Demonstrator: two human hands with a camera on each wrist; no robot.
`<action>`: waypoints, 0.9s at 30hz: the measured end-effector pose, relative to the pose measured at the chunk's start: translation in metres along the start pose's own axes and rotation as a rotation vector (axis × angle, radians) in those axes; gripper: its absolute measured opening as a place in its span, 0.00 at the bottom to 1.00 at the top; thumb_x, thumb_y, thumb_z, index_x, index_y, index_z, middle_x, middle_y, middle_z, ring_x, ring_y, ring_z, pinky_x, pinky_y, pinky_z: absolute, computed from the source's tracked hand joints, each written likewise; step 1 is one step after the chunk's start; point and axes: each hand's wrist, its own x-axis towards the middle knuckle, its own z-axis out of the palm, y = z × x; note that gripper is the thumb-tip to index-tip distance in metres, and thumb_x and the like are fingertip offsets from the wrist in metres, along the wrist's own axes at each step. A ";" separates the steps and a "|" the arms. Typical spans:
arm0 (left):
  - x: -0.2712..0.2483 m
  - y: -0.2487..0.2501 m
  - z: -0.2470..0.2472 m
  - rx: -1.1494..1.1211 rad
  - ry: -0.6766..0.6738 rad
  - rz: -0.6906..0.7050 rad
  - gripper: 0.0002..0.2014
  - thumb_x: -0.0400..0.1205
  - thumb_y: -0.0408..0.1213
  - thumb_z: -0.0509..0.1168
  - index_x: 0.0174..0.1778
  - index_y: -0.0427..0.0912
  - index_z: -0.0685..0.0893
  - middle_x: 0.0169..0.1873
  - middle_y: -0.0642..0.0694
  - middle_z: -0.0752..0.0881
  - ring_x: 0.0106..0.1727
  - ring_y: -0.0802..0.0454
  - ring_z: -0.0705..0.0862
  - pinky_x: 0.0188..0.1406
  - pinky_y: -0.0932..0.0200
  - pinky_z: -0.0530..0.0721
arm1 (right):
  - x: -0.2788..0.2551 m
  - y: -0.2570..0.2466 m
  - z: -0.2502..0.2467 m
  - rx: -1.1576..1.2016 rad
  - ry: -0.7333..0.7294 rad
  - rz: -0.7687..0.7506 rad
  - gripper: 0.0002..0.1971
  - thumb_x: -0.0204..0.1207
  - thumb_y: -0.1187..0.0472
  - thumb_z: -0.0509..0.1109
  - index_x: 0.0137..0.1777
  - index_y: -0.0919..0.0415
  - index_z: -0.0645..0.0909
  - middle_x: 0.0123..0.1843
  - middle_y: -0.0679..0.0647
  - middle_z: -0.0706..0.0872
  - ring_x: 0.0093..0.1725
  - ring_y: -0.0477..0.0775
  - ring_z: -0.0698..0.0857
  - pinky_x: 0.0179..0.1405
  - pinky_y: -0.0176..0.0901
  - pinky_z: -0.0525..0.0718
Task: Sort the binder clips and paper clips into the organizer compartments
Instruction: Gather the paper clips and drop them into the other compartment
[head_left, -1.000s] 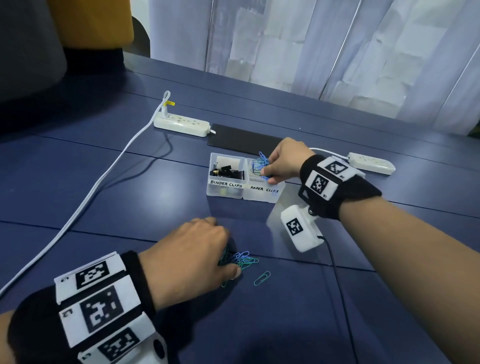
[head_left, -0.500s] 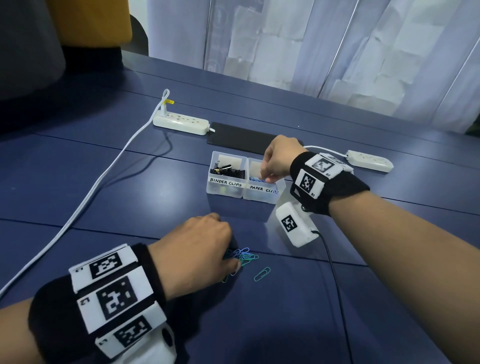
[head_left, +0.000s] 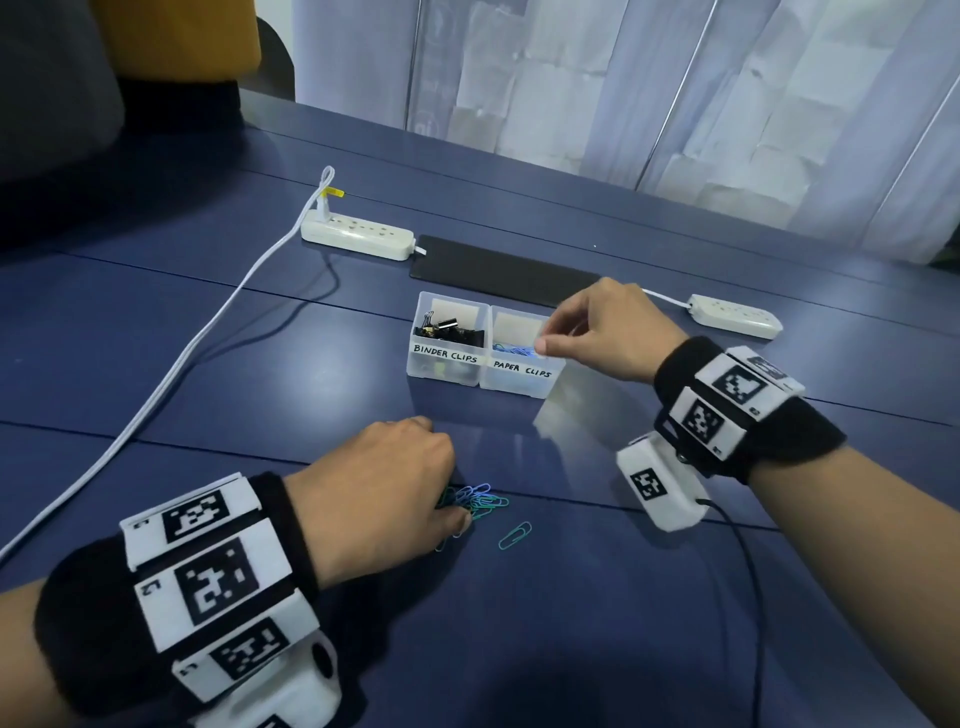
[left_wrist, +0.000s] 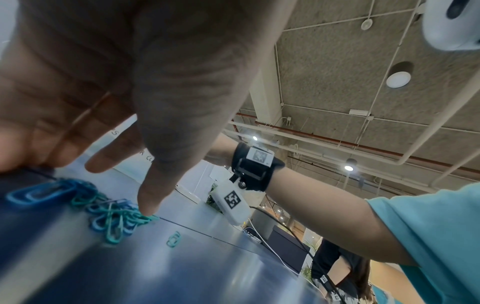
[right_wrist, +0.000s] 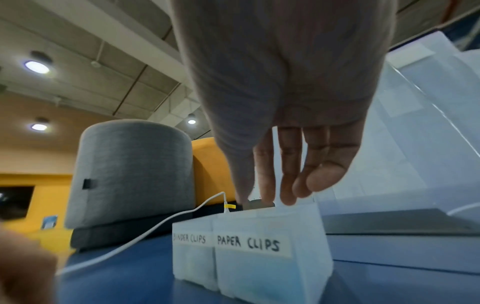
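A dark blue table stands before pale curtains. The right hand, fingers loose and holding nothing, hovers over the compartment labelled PAPER CLIPS. The left hand rests its thumb and relaxed fingers on the paper clip pile, gripping none

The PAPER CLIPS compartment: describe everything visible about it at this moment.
The PAPER CLIPS compartment is a small translucent plastic box, open on top, with a hand-lettered white label on its front. It stands upright on the blue table, its left wall against the BINDER CLIPS compartment. Blue paper clips lie inside. The right hand hovers over its right rim, fingers relaxed and pointing down, apparently holding nothing; contact cannot be told.
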 end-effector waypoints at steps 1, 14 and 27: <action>0.000 0.000 0.000 0.000 -0.002 -0.001 0.21 0.78 0.59 0.59 0.57 0.51 0.84 0.52 0.49 0.80 0.56 0.49 0.82 0.55 0.57 0.79 | -0.003 0.002 -0.001 -0.022 -0.005 -0.017 0.09 0.70 0.52 0.75 0.42 0.56 0.91 0.37 0.49 0.91 0.38 0.44 0.84 0.45 0.35 0.76; -0.007 -0.006 -0.003 0.071 -0.019 0.016 0.23 0.70 0.61 0.68 0.53 0.49 0.81 0.49 0.51 0.78 0.50 0.51 0.79 0.42 0.61 0.69 | -0.088 -0.034 0.040 -0.279 -0.495 -0.347 0.27 0.63 0.53 0.78 0.64 0.53 0.78 0.48 0.49 0.74 0.47 0.52 0.77 0.51 0.45 0.80; -0.006 0.002 -0.006 -0.072 0.034 -0.042 0.23 0.67 0.55 0.73 0.55 0.47 0.85 0.41 0.52 0.86 0.47 0.50 0.83 0.42 0.57 0.81 | -0.088 -0.047 0.052 -0.026 -0.318 -0.264 0.25 0.64 0.57 0.79 0.63 0.56 0.82 0.49 0.52 0.84 0.42 0.48 0.81 0.46 0.42 0.81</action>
